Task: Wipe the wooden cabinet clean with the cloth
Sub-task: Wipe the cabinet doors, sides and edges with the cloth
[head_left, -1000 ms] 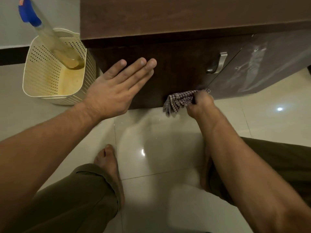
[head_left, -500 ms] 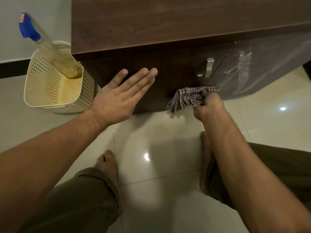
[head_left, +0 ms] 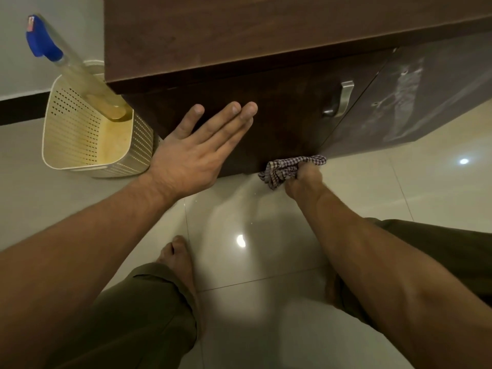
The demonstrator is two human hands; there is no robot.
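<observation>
The dark wooden cabinet (head_left: 287,38) fills the top of the head view, its left door carrying a metal handle (head_left: 343,101). My left hand (head_left: 197,153) lies flat with straight fingers against the left door's front. My right hand (head_left: 303,179) grips a bunched checked cloth (head_left: 286,169) and holds it at the bottom edge of that door, just above the floor. Part of the cloth is hidden inside my fist.
A cream perforated basket (head_left: 77,134) stands on the floor left of the cabinet, with a spray bottle (head_left: 61,59) with a blue head leaning in it. The right door (head_left: 426,97) shows pale streaks. My bare feet and knees rest on glossy floor tiles (head_left: 253,235).
My right hand has swept the cloth down from mid-door to the bottom edge. The view has shifted; my left hand stays flat on the door.
</observation>
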